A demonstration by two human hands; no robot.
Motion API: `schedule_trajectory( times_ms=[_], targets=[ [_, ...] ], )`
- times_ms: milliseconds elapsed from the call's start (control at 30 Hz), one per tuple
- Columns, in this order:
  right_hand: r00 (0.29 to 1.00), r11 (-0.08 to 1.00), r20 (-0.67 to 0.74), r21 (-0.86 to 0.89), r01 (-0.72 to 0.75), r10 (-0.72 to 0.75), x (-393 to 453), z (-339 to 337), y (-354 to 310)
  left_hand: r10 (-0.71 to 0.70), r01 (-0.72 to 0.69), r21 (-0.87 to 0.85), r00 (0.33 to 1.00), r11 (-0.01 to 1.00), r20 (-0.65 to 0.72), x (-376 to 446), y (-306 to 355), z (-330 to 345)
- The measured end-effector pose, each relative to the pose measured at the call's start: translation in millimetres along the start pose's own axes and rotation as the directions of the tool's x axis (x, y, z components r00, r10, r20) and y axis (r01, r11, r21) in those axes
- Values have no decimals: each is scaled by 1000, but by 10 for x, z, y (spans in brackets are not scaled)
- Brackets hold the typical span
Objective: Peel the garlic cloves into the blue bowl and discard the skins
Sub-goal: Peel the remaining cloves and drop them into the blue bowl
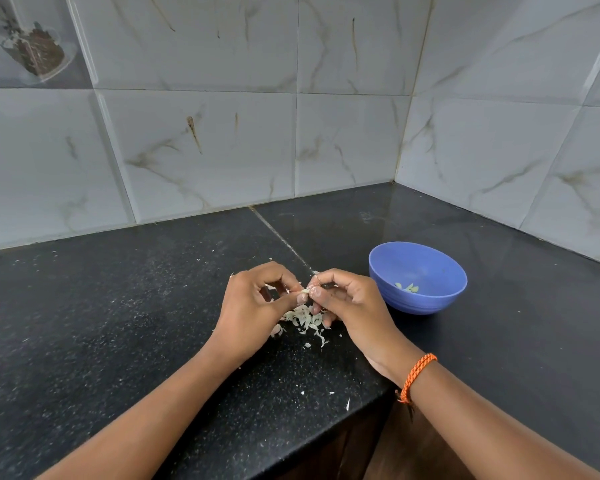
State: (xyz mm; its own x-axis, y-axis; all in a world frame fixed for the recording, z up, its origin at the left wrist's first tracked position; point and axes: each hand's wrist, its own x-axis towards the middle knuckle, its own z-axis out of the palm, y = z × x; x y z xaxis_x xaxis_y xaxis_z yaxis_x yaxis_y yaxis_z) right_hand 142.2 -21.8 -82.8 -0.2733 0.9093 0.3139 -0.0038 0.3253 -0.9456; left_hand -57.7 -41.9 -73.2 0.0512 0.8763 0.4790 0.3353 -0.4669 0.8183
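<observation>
My left hand (255, 304) and my right hand (347, 303) meet above the black counter, and both pinch one small garlic clove (305, 291) between thumb and fingertips. Most of the clove is hidden by the fingers. Beneath the hands lies a heap of pale garlic skins (305, 322). To the right of my right hand stands the blue bowl (426, 271), with a few peeled cloves (407, 287) at its bottom.
The black granite counter (118, 323) runs into a corner of grey marbled wall tiles (201, 150). Small skin flakes (347, 404) lie near the counter's front edge, which steps back at the lower right. An orange thread band (417, 375) circles my right wrist.
</observation>
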Motion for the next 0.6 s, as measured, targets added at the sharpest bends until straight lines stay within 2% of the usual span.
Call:
schedule_trajectory(
  times_ms=[200, 333, 433, 533, 600],
  targets=[
    [986, 951, 117, 270, -148, 120, 11, -16, -43, -45, 57, -231, 997, 971, 58, -2, 44, -16],
    [976, 922, 160, 334, -197, 150, 10, -6, -59, -64, 84, -322, 995, 943, 73, -21, 91, -15],
    [968, 903, 185, 365, -226, 168, 17, -8, -52, -87, 107, -323, 993, 940, 78, -15, 113, -2],
    [976, 906, 153, 374, -200, 153, 10, 8, -37, -108, 127, -329, 991, 936, 73, -10, 128, 8],
    [990, 931, 55, 337, -139, 127, -4, 32, -32, -111, 129, -307, 991, 943, 77, -13, 143, 14]
  ],
)
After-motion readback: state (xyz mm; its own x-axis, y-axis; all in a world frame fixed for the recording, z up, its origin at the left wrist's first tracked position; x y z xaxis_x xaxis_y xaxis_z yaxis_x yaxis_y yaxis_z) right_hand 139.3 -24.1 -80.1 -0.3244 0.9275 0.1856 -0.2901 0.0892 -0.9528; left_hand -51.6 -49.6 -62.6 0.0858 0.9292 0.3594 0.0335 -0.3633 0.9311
